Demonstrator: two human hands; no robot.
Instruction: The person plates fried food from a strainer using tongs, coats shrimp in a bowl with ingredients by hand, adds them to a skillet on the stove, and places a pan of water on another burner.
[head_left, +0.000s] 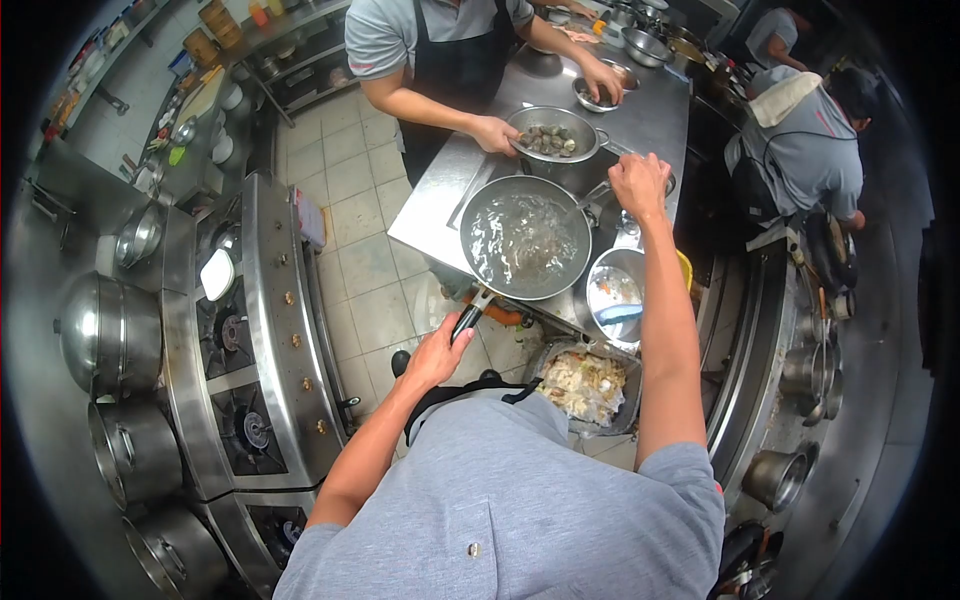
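My left hand (437, 352) is closed round the black handle of a wide frying pan (483, 292). Clear, rippling liquid (525, 235) fills the pan, which is held at the corner of the steel table. My right hand (640, 185) is a fist above the far right of the pan. A thin metal utensil (592, 196) runs from this fist down to the pan's rim; its far end cannot be made out. Just beyond the pan, a co-worker's hand (494, 135) grips a metal strainer (598, 146) holding clams (550, 141).
The co-worker's other hand (603, 82) is in a small bowl (582, 97). Beside my right forearm stands a metal pot (601, 272) with a blue-handled item. Below it is a lined bin (630, 405) of food scraps. Gas stoves (262, 330) line the left; another person (815, 150) works at right.
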